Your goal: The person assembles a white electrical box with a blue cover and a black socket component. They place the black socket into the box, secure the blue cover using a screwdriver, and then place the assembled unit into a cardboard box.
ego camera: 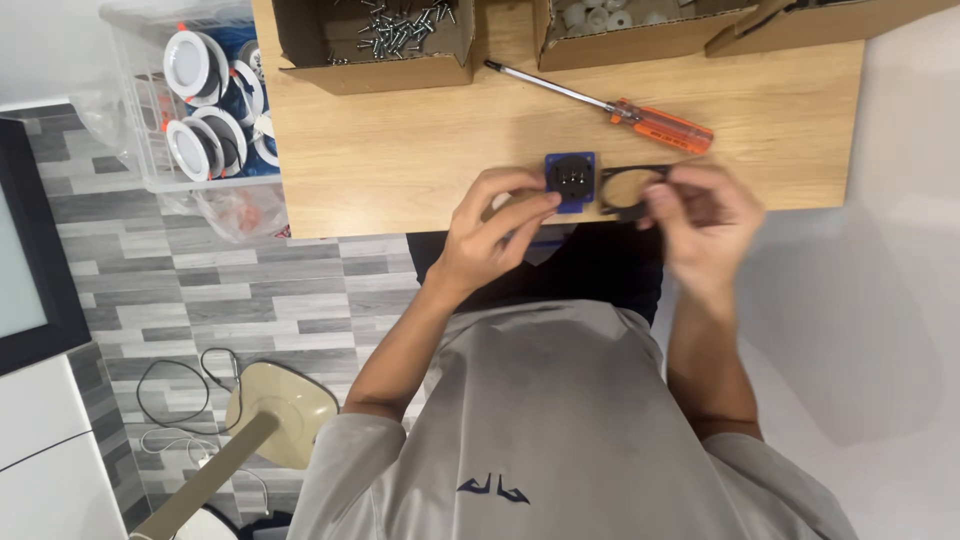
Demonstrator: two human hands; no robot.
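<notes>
Pinched at its near edge by the left hand [497, 222], fingers closed on it: blue square socket insert [571, 181] with a dark round face, lying at the front edge of the wooden tabletop [420, 160]. Held just beside it, touching or nearly so, in the closed fingers of the right hand [700, 215]: thin black frame [628, 190] with a round opening; blur over that hand, so the exact hold cannot be told. Both parts close to the tabletop's lip, above the lap of a grey shirt. Lying behind them, well clear of either hand: orange-handled screwdriver [620, 108], shaft pointing left. Further back: open cardboard box of loose screws [395, 30], a second cardboard box of small white parts [600, 18]. Off the left edge of the tabletop: clear plastic bin of round white light fittings [205, 100] standing over a grey plank floor. Likely risks: frame or insert slipping off the near edge onto the floor, given the light fingertip hold and the lip so near; frame seated crooked against the insert if pressed together off-square.
</notes>
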